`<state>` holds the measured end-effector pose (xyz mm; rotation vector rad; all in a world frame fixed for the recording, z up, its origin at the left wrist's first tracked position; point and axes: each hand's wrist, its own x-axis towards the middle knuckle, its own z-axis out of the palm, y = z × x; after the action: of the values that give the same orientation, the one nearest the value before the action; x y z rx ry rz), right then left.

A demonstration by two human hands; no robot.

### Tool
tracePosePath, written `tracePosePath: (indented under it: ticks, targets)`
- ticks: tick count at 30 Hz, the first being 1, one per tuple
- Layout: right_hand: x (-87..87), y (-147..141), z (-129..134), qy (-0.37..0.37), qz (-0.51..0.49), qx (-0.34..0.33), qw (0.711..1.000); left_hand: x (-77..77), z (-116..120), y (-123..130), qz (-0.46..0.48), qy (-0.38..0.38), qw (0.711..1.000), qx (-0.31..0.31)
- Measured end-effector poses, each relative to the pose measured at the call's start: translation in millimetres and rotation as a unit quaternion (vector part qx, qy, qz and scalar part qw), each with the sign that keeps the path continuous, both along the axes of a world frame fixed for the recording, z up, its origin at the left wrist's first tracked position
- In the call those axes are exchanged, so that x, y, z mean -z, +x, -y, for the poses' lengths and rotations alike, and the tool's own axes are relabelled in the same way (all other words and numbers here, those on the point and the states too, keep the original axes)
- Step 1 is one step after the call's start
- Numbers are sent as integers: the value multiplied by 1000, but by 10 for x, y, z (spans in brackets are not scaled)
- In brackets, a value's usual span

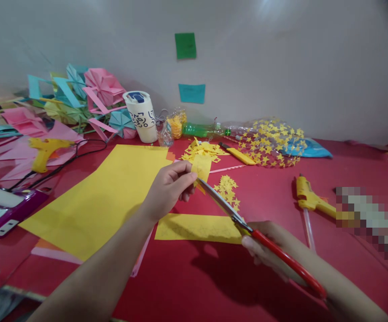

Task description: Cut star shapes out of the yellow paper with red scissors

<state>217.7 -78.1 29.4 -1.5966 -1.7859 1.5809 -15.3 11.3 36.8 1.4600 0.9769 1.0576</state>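
My left hand (176, 181) pinches a small piece of yellow paper (200, 166) above the red table. In my right hand (267, 243) are scissors (291, 264) with red handles, their blades pointing up and left, tips at the paper by my left fingertips. Below them lies a yellow strip (197, 228) with faint star outlines. Small cut yellow stars (227, 191) sit in a pile just beyond the blades. Yellow scraps (202, 150) are heaped behind my left hand.
Large yellow sheets (113, 192) cover the left-middle of the table (180, 290). Glue guns lie at left (44, 152) and right (309, 197). Behind stand a white cup (142, 118), a cutter (239, 155), a star-covered bottle (274, 143) and folded paper shapes (103, 87).
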Motion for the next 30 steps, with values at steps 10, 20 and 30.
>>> tracePosePath:
  ticks: [10,20,30]
  targets:
    - [78,28,-1,9,-57,-26,998,115,54,75,108,-12,994,-16]
    - [134,-44,83,54,-113,-11,992,187,139,201,144,-17,989,-14]
    - [71,-96,88,42,-91,38,994,207,132,200,144,-18,989,-7]
